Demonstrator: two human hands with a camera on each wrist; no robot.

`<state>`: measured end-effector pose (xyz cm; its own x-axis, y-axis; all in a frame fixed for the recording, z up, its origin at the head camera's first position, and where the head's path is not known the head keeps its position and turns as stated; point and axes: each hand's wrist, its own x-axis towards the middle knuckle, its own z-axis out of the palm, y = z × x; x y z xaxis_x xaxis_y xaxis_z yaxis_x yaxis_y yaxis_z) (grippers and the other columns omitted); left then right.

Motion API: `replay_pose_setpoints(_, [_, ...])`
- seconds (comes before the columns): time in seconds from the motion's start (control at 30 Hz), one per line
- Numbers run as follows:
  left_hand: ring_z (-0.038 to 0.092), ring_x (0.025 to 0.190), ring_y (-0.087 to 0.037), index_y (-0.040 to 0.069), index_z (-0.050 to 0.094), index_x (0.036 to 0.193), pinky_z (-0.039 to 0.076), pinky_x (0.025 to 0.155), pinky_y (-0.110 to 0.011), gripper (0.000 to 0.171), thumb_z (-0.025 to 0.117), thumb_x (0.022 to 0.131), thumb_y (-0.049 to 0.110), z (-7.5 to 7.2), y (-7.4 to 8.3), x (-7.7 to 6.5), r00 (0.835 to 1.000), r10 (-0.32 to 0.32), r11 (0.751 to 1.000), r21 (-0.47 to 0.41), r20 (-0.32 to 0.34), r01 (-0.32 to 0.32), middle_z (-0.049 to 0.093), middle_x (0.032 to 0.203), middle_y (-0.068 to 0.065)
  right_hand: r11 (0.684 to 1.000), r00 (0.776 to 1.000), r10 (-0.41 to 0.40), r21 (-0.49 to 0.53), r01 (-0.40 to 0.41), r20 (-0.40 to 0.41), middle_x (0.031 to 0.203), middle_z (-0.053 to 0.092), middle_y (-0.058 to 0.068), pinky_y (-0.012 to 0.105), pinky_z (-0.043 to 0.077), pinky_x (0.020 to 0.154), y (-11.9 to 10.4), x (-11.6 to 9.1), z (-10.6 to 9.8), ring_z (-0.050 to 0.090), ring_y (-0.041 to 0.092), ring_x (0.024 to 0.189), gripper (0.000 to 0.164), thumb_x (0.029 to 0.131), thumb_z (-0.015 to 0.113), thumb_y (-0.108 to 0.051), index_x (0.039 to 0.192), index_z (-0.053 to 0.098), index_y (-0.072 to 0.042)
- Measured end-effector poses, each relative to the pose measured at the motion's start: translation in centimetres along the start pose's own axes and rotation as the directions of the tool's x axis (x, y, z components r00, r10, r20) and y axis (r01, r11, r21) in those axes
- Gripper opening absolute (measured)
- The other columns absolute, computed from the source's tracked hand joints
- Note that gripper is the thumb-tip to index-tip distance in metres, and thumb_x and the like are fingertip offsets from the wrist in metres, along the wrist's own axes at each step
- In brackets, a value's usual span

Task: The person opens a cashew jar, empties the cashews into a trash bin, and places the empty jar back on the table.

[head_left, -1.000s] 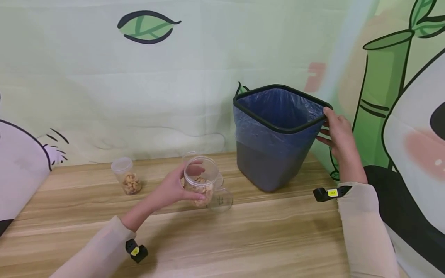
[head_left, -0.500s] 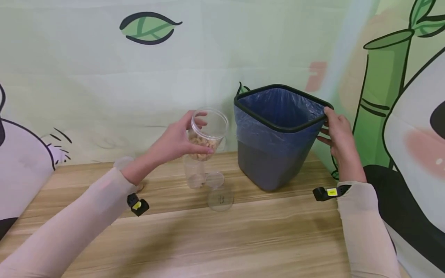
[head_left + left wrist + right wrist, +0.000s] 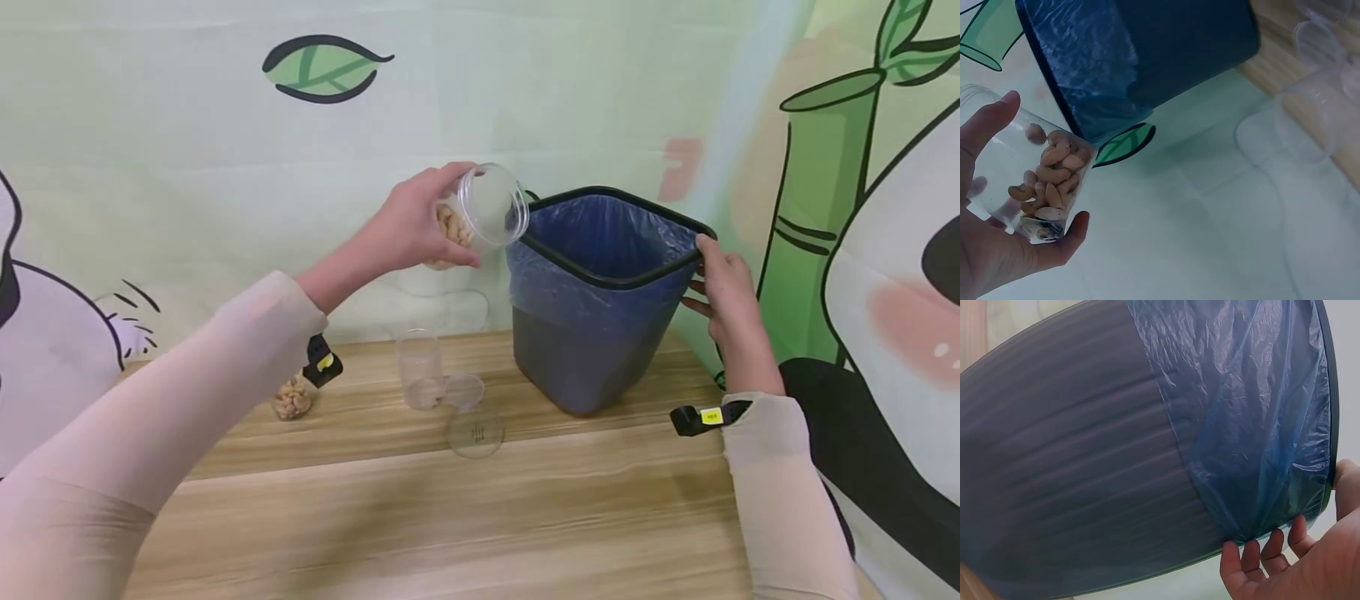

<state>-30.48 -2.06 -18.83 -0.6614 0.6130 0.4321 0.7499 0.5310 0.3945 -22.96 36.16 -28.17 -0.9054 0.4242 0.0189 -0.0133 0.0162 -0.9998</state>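
My left hand [image 3: 423, 221] grips a clear plastic jar [image 3: 491, 208] with cashews [image 3: 1054, 169] inside. The jar is raised off the table and tilted, its open mouth turned toward the trash can [image 3: 585, 350] and overlapping the can's left rim in the head view. In the left wrist view the cashews lie toward the jar's bottom end. My right hand [image 3: 727, 292] holds the can's right rim, thumb on top and fingers against the outer side. A blue plastic bag [image 3: 1235, 412] lines the grey can and folds over its outside.
An upright clear container [image 3: 418, 367] stands on the wooden table [image 3: 465, 525], left of the can. Two clear lids [image 3: 476, 432] lie beside it. Another container of cashews [image 3: 292, 398] is partly hidden behind my left sleeve. A printed cloth hangs behind.
My left hand has lifted the jar from the table, up and to the right, and tipped it toward the can. The right hand has stayed on the rim.
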Motion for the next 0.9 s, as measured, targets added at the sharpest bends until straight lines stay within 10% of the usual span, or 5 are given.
replay_pose_setpoints(0.9, [0.029, 0.145, -0.032, 0.032, 0.029, 0.159, 0.048, 0.094, -0.061, 0.098, 0.088, 0.081, 0.022, 1.0, 3.0, 5.0, 0.994, -0.089, 0.931, 0.359, 0.07, 0.058, 0.038, 0.157, -0.005, 1.0, 0.997, 0.031, 0.005, -0.031, -0.068, 0.106, 0.045, -0.001, 0.045, 0.044, 0.1, 0.1, 0.6, 0.5, 0.056, 0.013, 0.089, 0.038, 0.1, 0.049, -0.056, 0.106, 0.041, -0.019])
